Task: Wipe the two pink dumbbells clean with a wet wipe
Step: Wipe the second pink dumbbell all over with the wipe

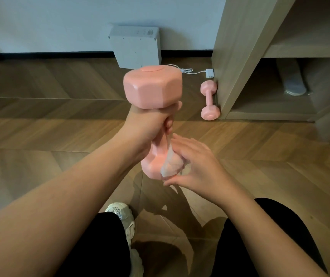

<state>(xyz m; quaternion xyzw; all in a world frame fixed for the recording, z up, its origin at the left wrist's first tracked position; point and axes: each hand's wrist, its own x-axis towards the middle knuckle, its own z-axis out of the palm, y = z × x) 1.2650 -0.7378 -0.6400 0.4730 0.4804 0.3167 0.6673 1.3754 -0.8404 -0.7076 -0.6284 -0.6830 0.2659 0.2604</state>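
- A wooden herringbone floor (40, 126) fills most of the view and meets a pale wall (50, 21) at 12 o'clock along a dark skirting line. Bare boards run out toward 9 o'clock.
- A wooden shelf unit (238, 47) stands at 2 o'clock, its upright edge coming down to the floor.
- A white box (136, 48) leans against the wall at 12 o'clock, just behind the raised dumbbell as seen from the head camera.
- The held pink dumbbell (152, 86) stands near upright at the centre, above the floor, with one head up and one down.
- The left grip (150, 124) reaches in from 8 o'clock with the forearm stretched out and the fingers wrapped round the handle under the upper head.
- The right grip (198, 162) comes in from 5 o'clock and clasps the lower head through the wet wipe (170, 164), fingers above and thumb below.
- The second pink dumbbell (209, 99) lies on the floor at 2 o'clock, touching the foot of the shelf unit, well apart from both hands.
- A pale shoe (124, 216) sits at 6 o'clock.
- A small white adapter (209, 73) lies beside the shelf edge.
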